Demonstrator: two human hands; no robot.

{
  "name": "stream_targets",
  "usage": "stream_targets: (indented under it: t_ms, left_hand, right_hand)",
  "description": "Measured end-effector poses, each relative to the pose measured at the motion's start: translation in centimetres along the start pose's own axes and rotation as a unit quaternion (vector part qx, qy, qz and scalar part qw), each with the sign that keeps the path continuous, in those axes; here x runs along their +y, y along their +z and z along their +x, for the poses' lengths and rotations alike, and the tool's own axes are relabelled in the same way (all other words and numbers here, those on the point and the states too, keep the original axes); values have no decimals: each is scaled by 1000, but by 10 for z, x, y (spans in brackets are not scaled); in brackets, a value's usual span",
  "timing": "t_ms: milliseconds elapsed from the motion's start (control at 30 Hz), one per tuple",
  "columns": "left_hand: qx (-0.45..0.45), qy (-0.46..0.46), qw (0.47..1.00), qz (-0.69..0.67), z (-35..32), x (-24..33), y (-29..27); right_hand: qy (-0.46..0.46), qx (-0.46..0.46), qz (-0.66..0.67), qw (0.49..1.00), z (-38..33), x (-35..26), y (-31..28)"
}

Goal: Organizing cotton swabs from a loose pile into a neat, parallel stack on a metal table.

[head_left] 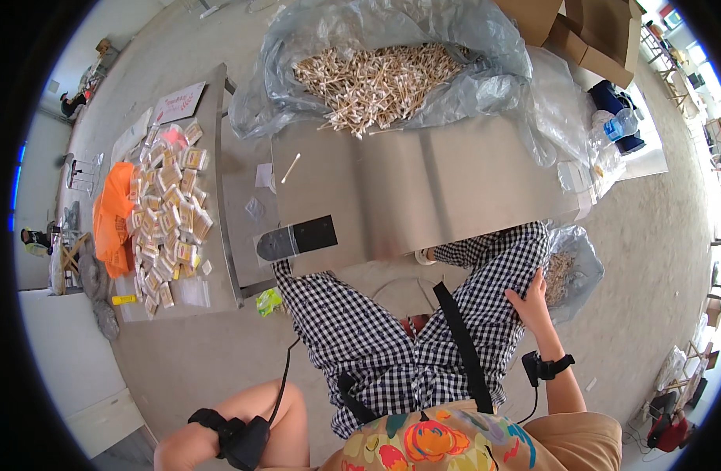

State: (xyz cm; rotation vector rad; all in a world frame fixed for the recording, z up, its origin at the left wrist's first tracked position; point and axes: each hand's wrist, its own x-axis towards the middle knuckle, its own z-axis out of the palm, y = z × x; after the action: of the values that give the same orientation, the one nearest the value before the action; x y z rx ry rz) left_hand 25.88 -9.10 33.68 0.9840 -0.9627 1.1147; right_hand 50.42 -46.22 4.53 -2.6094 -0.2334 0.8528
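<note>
Head view, swab heap (376, 82), orange bag (112, 216) (crumpled), possibly a bottle (625, 123).

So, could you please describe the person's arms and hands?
The right hand is bare; that arm wears a tan short sleeve and a black wrist strap with black device and thin cable. The left arm has a black band, box and cord; its hand is not clearly visible.

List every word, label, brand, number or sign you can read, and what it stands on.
No text reads clearly enough to quote.
White rectangular card with red print: too small and blurred.
Clear plastic bottle with blue label: too small.
Piled small rectangular cotton-swab packs: any printing too small to read.
</note>
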Motion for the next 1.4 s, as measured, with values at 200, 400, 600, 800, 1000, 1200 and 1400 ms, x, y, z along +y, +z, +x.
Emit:
stream_targets:
  t_ms: [200, 400, 600, 800, 1000, 1200, 1400]
  left_hand:
    - [-10, -35, 992, -120, -29, -11, -9]
    - [-42, -51, 973, -221, -57, -7, -23]
    - [140, -67, 955, -251, -99, 17, -11]
    - [91, -676, 679, 274, -152, -70, -44]
    - [94, -655, 699, 272, -180, -119, -20]
    - [303, -643, 701, 62, -208, -159, 18]
    - [210, -732, 633, 143, -193, -149, 16]
  right_hand:
    - [-65, 24, -164, 984, -7, -8, -18]
    - [-127, -35, -242, 961, -11, -75, -80]
    - [-306, -43, -25, 951, 31, -124, -100]
    - [-378, -114, 284, 874, 62, -227, -60]
    - [-281, -190, 515, 787, 70, -315, -36]
    - [-280, -176, 523, 785, 62, -346, -14]
    - [-528, 133, 242, 803, 59, -335, 11]
